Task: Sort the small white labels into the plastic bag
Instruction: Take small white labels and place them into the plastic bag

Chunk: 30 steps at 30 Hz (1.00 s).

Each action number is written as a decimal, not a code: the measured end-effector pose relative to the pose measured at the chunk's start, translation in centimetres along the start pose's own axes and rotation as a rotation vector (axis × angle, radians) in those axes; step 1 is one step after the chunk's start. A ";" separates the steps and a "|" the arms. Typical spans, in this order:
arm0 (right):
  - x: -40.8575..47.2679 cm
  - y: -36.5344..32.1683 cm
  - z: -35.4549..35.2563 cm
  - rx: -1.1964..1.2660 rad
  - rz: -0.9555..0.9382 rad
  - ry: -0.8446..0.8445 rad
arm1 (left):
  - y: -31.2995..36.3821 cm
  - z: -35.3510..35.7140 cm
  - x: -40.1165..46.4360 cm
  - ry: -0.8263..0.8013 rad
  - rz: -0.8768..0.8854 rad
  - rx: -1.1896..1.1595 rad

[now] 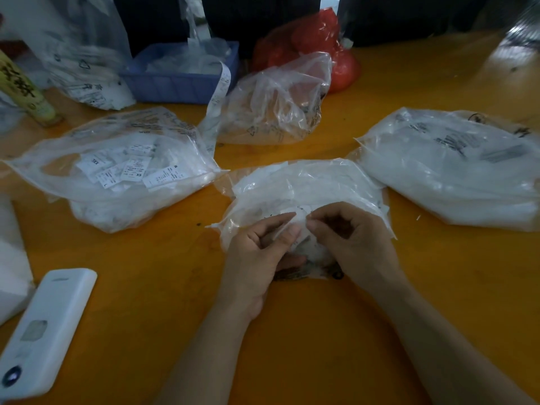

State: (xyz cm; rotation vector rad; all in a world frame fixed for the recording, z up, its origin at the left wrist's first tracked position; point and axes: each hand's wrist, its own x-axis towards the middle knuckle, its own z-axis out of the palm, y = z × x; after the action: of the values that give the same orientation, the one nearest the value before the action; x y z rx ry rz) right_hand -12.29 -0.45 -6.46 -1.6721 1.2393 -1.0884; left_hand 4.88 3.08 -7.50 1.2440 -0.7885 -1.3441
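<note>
Head view: fingers [287, 229] on label [296, 222]

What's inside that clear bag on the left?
The clear bag on the left holds small white labels, some printed with size letters. Those on top cover the ones beneath, so the count cannot be told.

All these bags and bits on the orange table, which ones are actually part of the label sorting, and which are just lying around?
In use:
- both hands, left hand and right hand, pinching a small white label
- the clear bag under the hands
- the bag of labels at left

Lying about:
- white phone-like device
- blue tray
- red bag
</note>
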 end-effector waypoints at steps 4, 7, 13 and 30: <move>0.0 -0.2 -0.4 0.148 0.051 0.043 | 0.0 0.0 -0.3 0.080 0.030 0.080; -0.1 -0.4 -0.5 0.207 0.073 0.038 | 0.3 -0.1 -1.2 0.135 0.048 0.179; 0.0 -0.1 -1.3 0.332 0.124 0.082 | 5.1 -3.7 -2.6 0.326 0.150 0.256; -0.3 0.3 0.0 -0.052 0.011 0.077 | 12.1 -10.6 4.6 0.882 0.366 1.058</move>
State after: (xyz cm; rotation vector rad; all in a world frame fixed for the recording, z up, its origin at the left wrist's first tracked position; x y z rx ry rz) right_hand -12.47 -0.25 -6.77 -1.6736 1.3342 -1.1325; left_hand 18.85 -1.57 0.41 2.1215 -1.0045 0.0916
